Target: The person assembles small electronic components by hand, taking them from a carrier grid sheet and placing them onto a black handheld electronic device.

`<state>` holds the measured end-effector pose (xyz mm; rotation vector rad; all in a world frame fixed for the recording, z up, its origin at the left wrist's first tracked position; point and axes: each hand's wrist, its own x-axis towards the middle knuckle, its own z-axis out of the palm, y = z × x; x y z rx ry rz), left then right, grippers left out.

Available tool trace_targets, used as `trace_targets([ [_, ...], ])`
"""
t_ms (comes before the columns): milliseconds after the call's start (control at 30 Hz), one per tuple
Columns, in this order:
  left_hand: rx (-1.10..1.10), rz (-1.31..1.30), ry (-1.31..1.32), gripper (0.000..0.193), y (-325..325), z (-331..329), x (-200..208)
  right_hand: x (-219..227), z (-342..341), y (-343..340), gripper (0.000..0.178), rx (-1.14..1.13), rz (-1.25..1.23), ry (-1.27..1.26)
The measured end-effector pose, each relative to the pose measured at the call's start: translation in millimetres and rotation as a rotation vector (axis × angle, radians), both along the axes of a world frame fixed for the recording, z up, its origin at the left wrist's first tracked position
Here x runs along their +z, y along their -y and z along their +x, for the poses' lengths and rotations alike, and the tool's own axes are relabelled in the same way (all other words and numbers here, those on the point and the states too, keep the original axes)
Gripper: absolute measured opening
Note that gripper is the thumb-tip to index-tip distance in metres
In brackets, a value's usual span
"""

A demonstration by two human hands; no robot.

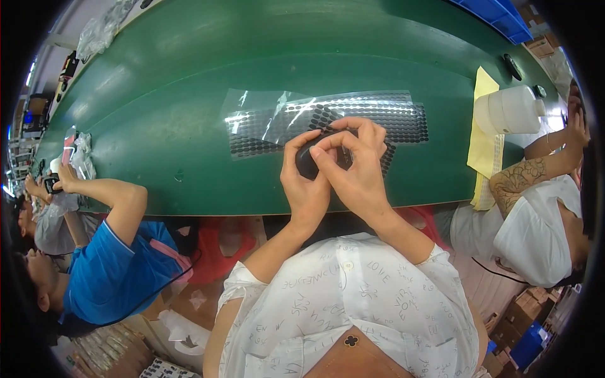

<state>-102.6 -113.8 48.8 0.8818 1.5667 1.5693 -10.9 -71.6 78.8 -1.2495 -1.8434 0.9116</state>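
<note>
We've got the black part (307, 160) dead centre, just above the green belt's (189, 94) near edge. Our left hand (305, 186) cups it from seven o'clock, fingers curled tight around it. Our right hand (356, 167) comes over from four o'clock, fingertips (328, 148) pinched together on its top. The dot sheet (328, 120) lies at twelve o'clock, beneath both hands.

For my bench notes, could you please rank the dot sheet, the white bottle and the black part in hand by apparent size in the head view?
1. dot sheet
2. white bottle
3. black part, partly hidden by the hands
</note>
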Motion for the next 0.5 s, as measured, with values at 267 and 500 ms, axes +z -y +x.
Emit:
trace_targets([
  [267,0.02,-0.001,0.011,0.033,1.4,1.4,-2.7,0.3,-1.4,-0.4,0.014,0.015,0.026,-0.003],
  [500,0.021,0.061,-0.028,0.03,2.3,3.3,-1.8,-0.7,-0.8,-0.6,0.014,0.024,0.054,-0.003],
])
